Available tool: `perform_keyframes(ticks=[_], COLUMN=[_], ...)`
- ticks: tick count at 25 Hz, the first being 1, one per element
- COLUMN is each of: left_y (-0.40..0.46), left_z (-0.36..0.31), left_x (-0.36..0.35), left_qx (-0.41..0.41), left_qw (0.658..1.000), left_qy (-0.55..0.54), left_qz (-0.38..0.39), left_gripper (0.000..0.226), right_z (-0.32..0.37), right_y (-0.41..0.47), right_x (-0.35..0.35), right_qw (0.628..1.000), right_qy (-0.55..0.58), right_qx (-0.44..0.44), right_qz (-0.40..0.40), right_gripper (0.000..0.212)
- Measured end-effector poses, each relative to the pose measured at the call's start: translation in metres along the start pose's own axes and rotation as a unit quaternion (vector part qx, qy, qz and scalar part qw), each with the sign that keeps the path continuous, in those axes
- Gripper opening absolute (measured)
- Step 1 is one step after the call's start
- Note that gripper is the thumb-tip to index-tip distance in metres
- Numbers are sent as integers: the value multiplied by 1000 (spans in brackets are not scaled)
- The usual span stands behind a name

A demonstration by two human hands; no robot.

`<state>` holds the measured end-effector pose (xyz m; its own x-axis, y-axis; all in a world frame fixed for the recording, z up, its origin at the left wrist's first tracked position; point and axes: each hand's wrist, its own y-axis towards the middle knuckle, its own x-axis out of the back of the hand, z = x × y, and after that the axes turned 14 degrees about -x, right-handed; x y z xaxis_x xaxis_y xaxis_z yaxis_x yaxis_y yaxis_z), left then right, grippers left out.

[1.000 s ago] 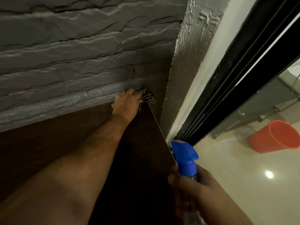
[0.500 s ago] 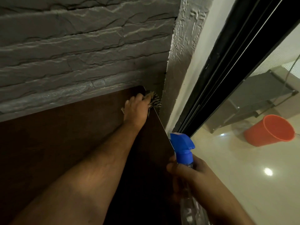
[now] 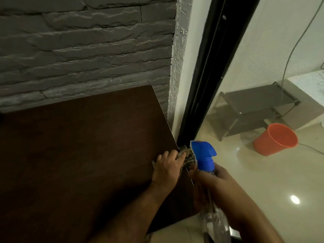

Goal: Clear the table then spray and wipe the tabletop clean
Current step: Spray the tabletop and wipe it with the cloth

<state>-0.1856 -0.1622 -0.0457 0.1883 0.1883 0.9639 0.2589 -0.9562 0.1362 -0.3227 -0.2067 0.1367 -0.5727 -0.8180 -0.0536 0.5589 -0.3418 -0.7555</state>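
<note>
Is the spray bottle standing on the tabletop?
No, the right hand grips the spray bottle just past the tabletop edge.

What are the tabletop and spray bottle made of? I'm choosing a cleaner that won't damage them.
Tabletop: looks like dark brown wood or wood-look laminate, matte, with faint grain and a thin pale edge; which one is unclear. Spray bottle: glossy blue plastic head on a clear, probably plastic, body.

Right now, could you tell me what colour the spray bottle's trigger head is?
Bright blue; the spray bottle's trigger head shows clearly in the head view.
</note>
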Motion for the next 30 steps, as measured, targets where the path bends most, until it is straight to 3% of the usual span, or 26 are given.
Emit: perform_keyframes(ticks=[3,9,12,14,21,25,30], left_y=[-50,-114,-130,-142,-221,-296,-362], left_z=[-52,-74,-49,-15,156,199,198], left_x=[0,6,15,17,55,81,127], left_qx=[-31,-168,-178,-134,83,217,251], left_qw=[997,986,981,987,995,975,942], left_qy=[-44,15,49,58,31,-12,-180], left_qz=[-54,2,63,67,-37,45,134], left_gripper=[40,42,43,47,53,53,55], right_z=[-26,-67,-77,-76,-49,-26,-4], right_y=[-32,-50,-46,-41,-25,-40,-82], right_x=[6,-8,-24,-39,-145,-218,-288], right_qw=[1000,999,999,998,993,991,974], right_qy=[-25,-19,-29,-40,-75,-68,-127], right_qx=[17,19,14,15,68,113,183], right_qz=[-7,25,34,43,53,19,-33], right_gripper=[27,27,27,23,22,23,19])
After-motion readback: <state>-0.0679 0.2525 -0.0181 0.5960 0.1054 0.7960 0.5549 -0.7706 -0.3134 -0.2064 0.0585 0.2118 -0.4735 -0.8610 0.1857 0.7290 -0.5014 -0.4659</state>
